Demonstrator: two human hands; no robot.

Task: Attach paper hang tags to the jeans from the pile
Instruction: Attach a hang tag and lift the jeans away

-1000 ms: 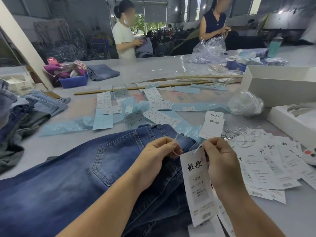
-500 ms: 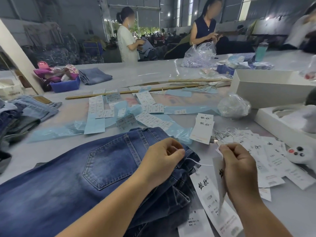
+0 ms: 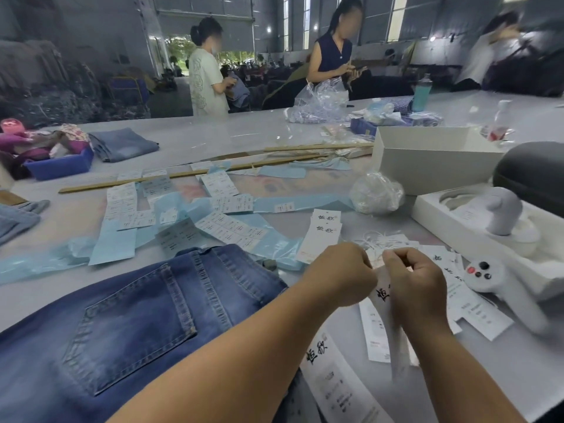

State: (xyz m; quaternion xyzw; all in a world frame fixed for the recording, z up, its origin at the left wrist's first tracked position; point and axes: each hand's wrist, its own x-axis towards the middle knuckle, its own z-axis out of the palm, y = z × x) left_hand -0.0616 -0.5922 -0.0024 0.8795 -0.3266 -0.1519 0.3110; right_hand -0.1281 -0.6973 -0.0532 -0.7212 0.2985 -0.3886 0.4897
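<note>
Both hands are curled close together above the grey tabletop [image 3: 305, 138]: the left hand [image 3: 343, 274] and right hand [image 3: 416, 288] pinch a white paper hang tag [image 3: 383, 293] between them, likely working its string. The dark blue denim jeans [image 3: 137, 315] lie flat just left, pocket up. To do this well, keep the loop taut and the tag's hole facing up before pulling through.

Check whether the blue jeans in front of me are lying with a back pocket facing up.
Yes, the jeans lie flat on the table with a stitched back pocket showing on top.
</note>
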